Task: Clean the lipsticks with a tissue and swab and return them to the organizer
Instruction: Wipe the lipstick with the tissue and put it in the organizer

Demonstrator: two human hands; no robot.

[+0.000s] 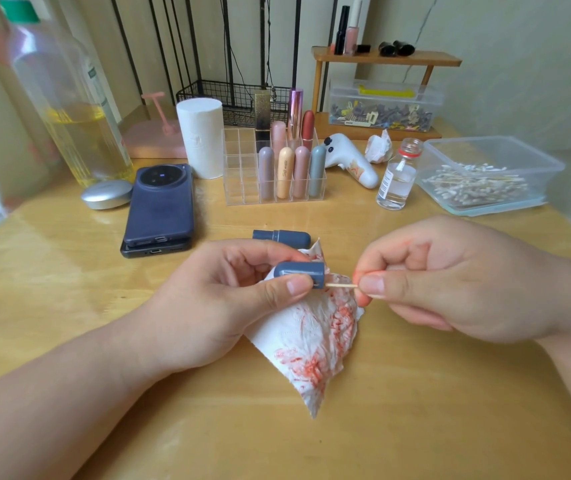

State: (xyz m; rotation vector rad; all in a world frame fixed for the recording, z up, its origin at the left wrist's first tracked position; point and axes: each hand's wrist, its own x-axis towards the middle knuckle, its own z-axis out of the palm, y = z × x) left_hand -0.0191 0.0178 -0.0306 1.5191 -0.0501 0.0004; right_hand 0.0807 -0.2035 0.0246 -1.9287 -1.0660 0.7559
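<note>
Blue-grey lipstick cap (299,271) gripped by left hand (214,299) thumb and fingers, red-stained tissue (311,341) held under it, over table (415,410) middle. Swab stick (341,286) pinched by right hand (450,282) fingertips, tip pushed into cap. Lipstick body (280,237) laid just behind. Clear organizer (242,168) stood toward far edge.

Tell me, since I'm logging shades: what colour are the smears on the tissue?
Orange-red smears on a white tissue, clearest in the head view.
</note>
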